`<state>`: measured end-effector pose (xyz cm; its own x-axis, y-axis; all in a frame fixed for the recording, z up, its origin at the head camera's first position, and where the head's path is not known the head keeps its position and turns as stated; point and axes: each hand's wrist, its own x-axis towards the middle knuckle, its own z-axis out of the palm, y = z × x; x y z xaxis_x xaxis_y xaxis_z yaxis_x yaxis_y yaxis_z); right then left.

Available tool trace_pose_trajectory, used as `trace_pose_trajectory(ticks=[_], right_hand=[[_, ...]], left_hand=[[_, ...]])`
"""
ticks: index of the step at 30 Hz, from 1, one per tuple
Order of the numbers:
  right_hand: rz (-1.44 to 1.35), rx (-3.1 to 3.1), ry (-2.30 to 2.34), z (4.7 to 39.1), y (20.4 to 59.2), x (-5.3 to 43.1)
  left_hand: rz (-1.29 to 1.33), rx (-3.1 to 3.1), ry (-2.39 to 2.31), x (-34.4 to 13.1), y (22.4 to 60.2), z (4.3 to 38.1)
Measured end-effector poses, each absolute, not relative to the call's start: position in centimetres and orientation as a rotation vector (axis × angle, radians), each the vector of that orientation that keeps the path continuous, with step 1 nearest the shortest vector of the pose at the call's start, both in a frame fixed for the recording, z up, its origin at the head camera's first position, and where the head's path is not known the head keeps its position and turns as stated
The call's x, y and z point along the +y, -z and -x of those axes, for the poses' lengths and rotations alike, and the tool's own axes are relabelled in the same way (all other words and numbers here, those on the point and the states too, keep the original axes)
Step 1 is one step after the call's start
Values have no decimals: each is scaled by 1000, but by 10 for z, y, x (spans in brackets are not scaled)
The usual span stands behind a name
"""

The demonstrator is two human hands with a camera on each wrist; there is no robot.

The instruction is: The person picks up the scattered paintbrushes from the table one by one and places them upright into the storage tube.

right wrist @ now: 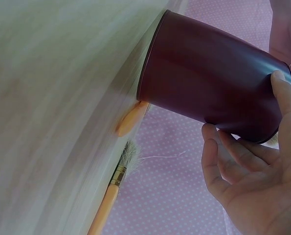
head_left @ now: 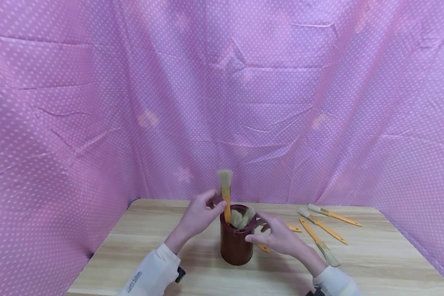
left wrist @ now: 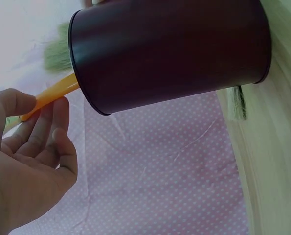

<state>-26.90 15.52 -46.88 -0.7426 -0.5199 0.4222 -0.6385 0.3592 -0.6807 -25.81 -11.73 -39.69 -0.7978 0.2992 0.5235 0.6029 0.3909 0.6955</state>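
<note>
A dark red can [head_left: 236,246] stands upright on the table with bristle heads [head_left: 240,218] showing at its mouth. My left hand [head_left: 203,211] pinches the orange handle of a paintbrush [head_left: 227,207] between thumb and fingers. That brush points bristles up, its lower handle end inside the can's rim. On the other side, my right hand [head_left: 279,235] holds the can near its top; in the right wrist view the thumb [right wrist: 283,90] presses one side and the fingertips touch another. The left wrist view shows the pinched handle [left wrist: 57,91] at the can's mouth.
Several loose paintbrushes lie to the right of the can: one far back [head_left: 334,214], one beside it [head_left: 322,226], one with bristles toward me [head_left: 320,241]. Orange handle ends [head_left: 264,248] show partly behind my right hand. Pink dotted cloth [head_left: 222,102] surrounds the wooden table [head_left: 144,234].
</note>
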Motion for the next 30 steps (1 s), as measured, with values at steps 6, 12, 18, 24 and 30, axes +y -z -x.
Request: trace_pose_trajectory(ticks=[6,12,18,24,30], right_hand=[[-1067,-2471,-1353,270,469,157],[-1074,-2460,-1341,269,468,158],[-1090,-2457,-1351,269,468,157],[-1069,-2484,-1344,269,468,156],[-1053,-2495,-1331,269,469,155]], left_hand=[[901,-2395,1333,-117,401,254],[970,-2418,1247,-115,400,254],[938,-2465,1178,-119,403,255],[847,-2387,1254,-121,405,257],[783,-2340,1376,-121,408,262]])
